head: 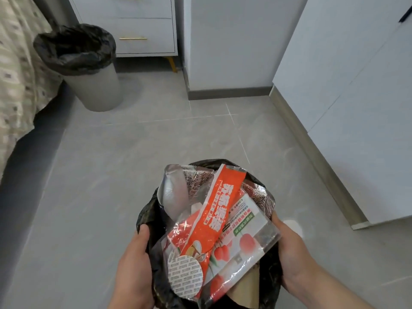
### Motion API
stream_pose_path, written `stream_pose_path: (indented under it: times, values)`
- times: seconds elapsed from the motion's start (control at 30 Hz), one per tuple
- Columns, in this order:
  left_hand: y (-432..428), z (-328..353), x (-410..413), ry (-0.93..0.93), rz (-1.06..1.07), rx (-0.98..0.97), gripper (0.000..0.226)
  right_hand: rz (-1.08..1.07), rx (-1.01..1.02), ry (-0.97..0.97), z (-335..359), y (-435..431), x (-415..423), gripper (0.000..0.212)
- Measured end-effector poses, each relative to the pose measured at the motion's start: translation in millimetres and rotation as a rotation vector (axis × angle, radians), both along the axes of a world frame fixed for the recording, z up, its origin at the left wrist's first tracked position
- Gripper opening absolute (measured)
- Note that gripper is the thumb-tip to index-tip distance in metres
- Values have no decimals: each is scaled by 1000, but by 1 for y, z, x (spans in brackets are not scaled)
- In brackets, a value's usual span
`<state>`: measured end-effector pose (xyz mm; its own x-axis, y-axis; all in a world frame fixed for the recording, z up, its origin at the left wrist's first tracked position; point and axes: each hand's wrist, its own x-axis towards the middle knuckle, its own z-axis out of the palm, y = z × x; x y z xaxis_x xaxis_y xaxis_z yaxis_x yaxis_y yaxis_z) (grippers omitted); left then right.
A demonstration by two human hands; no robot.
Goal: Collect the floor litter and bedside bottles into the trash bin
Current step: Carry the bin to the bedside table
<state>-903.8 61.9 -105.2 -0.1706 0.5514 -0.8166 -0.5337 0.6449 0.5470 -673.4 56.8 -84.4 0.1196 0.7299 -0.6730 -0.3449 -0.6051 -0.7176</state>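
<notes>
I hold a trash bin lined with a black bag (147, 216) low in front of me. My left hand (133, 262) grips its left rim and my right hand (294, 253) grips its right rim. Litter sticks out of the top: an orange and white snack wrapper (214, 219), a clear fruit-print packet (247, 239), a silver foil pouch (174, 192), a round white foil seal (185, 275) and a piece of brown cardboard (247, 291). A second grey bin (95, 85) with a black liner stands on the floor by the bed, at the far left.
A bed with a patterned cover (17, 70) runs along the left edge. A white bedside drawer unit (138, 25) stands at the back. White cabinets (356, 97) line the right side. Grey floor tiles (133, 148) lie between them.
</notes>
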Motion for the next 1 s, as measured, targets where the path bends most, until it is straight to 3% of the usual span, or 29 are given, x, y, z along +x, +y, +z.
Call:
stream_pose_path:
  times: [0.17, 0.43, 0.53, 0.63, 0.7, 0.8, 1.0]
  values:
    - [10, 139, -6, -69, -31, 32, 42, 8, -23, 13, 123, 14, -11, 57]
    - [-6, 429, -18, -59, -122, 15, 41, -73, -83, 57, 419, -16, -16, 49]
    - [-3, 527, -15, 42, -161, 43, 37, -139, -36, 56, 519, -36, -11, 43]
    - [-15, 606, -2, 202, -277, 251, 23, -183, 19, -124, 597, -64, -7, 30]
    - [-23, 649, 10, 336, -322, 391, 25, -262, 65, -242, 639, -85, -5, 21]
    - [-41, 704, 26, 389, -417, 537, 24, -400, 129, -365, 692, -125, 0, 23]
    - [-79, 762, 89, 389, -633, 721, 21, -718, 238, -315, 753, -217, 27, 25]
